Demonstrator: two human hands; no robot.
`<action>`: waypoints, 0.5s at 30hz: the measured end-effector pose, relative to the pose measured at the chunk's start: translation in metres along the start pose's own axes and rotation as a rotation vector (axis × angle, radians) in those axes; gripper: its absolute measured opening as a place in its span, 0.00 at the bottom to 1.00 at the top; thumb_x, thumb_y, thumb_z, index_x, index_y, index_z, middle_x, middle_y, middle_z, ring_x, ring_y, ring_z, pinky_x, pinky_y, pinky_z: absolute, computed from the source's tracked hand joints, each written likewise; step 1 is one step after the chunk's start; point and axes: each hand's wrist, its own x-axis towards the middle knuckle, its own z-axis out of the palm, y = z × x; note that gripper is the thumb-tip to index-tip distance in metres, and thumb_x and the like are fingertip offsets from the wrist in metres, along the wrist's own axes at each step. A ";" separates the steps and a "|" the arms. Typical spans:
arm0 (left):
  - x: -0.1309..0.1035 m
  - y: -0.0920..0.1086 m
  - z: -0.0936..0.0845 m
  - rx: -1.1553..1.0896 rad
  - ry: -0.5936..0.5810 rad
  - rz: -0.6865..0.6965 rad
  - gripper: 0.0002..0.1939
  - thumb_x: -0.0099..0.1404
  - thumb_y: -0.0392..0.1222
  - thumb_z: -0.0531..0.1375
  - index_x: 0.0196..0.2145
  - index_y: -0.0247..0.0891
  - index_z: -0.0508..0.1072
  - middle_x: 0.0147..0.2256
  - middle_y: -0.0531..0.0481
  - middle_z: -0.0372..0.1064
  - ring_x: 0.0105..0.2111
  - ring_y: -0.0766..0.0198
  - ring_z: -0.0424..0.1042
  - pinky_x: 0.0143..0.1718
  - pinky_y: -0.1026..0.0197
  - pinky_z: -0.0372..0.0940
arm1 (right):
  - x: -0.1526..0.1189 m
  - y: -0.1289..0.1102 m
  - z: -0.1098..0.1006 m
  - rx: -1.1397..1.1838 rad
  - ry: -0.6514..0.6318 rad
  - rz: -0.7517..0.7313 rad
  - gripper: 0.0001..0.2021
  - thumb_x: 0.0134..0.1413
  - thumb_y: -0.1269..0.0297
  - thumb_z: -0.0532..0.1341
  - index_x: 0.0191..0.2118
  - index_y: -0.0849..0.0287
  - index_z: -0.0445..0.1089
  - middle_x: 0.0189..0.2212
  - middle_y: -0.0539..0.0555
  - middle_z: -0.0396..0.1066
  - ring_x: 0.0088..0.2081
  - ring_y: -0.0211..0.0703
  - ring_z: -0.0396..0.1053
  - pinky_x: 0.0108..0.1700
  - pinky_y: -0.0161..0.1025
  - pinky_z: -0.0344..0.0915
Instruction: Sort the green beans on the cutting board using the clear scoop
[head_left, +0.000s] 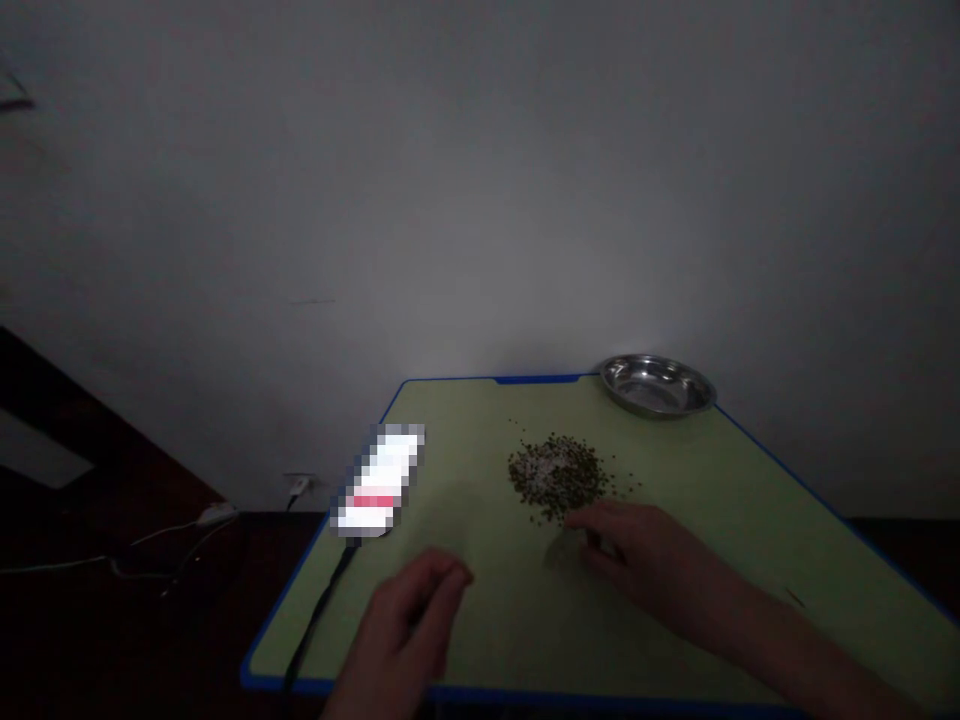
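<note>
A loose pile of small mixed grains (pixel 559 475), some dark greenish-brown and some pale, lies on a green tabletop (pixel 510 630) with a blue edge. At the near right side of the pile is my right hand (pixel 630 550). Its index finger reaches the lowest grains, and the thumb is apart from it with a gap between. My left hand (pixel 409 620) hovers over the near left part of the table, away from the pile. Thumb and index finger are pressed together there; whatever they may hold is too small and dark to make out.
At the far right corner stands a shallow shiny metal bowl (pixel 658 385). A phone with a bright, blurred-out screen (pixel 381 480) lies on the left, a black strap (pixel 322 610) running from it over the near edge. Behind the table rises a plain wall (pixel 480 200).
</note>
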 end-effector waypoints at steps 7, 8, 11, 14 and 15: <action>0.137 0.045 0.029 0.239 0.107 0.344 0.12 0.65 0.44 0.53 0.31 0.37 0.72 0.20 0.55 0.63 0.21 0.67 0.61 0.25 0.64 0.51 | 0.038 -0.008 0.010 -0.245 -0.025 -0.094 0.13 0.54 0.77 0.57 0.42 0.57 0.74 0.36 0.54 0.75 0.34 0.48 0.75 0.33 0.39 0.66; 0.149 0.046 0.031 0.267 0.134 0.351 0.11 0.65 0.43 0.53 0.32 0.37 0.72 0.21 0.54 0.65 0.22 0.67 0.62 0.26 0.64 0.51 | 0.045 -0.008 0.010 -0.271 -0.021 -0.098 0.13 0.54 0.76 0.57 0.42 0.57 0.74 0.35 0.54 0.75 0.34 0.47 0.75 0.32 0.39 0.65; 0.171 0.042 0.030 0.311 0.218 0.330 0.12 0.66 0.44 0.52 0.32 0.37 0.72 0.23 0.52 0.67 0.23 0.66 0.64 0.27 0.63 0.51 | 0.060 -0.004 0.003 -0.289 -0.020 -0.111 0.12 0.56 0.75 0.57 0.42 0.57 0.74 0.35 0.55 0.75 0.33 0.47 0.74 0.31 0.39 0.65; 0.175 0.031 0.027 0.292 0.250 0.283 0.13 0.66 0.45 0.51 0.33 0.37 0.72 0.23 0.52 0.67 0.24 0.65 0.65 0.27 0.63 0.51 | 0.061 0.006 -0.014 -0.220 -0.017 -0.119 0.13 0.58 0.74 0.57 0.45 0.55 0.74 0.37 0.55 0.75 0.35 0.47 0.74 0.34 0.40 0.66; 0.175 0.026 0.027 0.287 0.235 0.270 0.13 0.66 0.45 0.51 0.33 0.37 0.71 0.23 0.52 0.67 0.24 0.65 0.65 0.27 0.63 0.51 | 0.056 0.012 -0.021 -0.176 -0.017 -0.120 0.15 0.59 0.73 0.57 0.48 0.52 0.73 0.39 0.54 0.75 0.36 0.47 0.74 0.36 0.40 0.67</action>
